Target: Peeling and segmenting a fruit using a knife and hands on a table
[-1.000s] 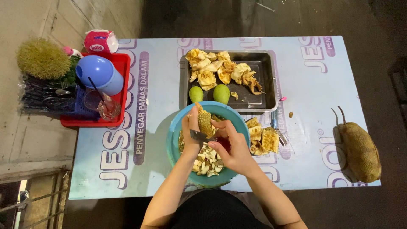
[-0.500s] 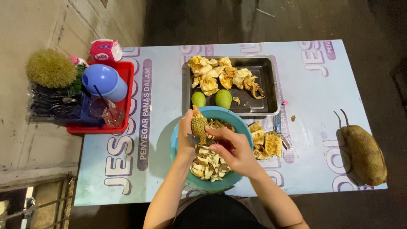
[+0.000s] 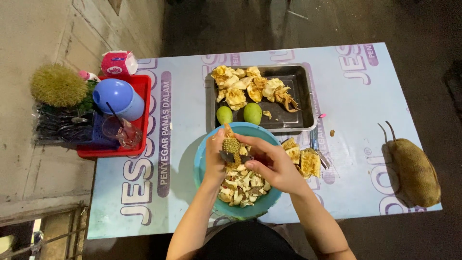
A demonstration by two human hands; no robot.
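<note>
Holding spiky rind piece (image 3: 231, 146) over blue bowl (image 3: 202, 159), your left hand (image 3: 215, 159) grips it, fingers clenched round rind. Your right hand (image 3: 274, 166) grasps small knife (image 3: 226, 156), blade against rind. Bowl holds pale cut chunks (image 3: 240, 185). Metal tray (image 3: 305, 103) just beyond bowl carries yellow peelings (image 3: 240, 84), two green mangoes (image 3: 252, 113). Whole jackfruit (image 3: 414, 171) lies far right on table (image 3: 356, 82).

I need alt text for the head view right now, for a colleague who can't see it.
Seen from above, a person's left hand and right hand hold a spiky piece of fruit rind and a small knife over a blue bowl of cut pieces. Behind it a metal tray holds yellow fruit pieces and two green mangoes; a whole jackfruit lies far right.
</note>
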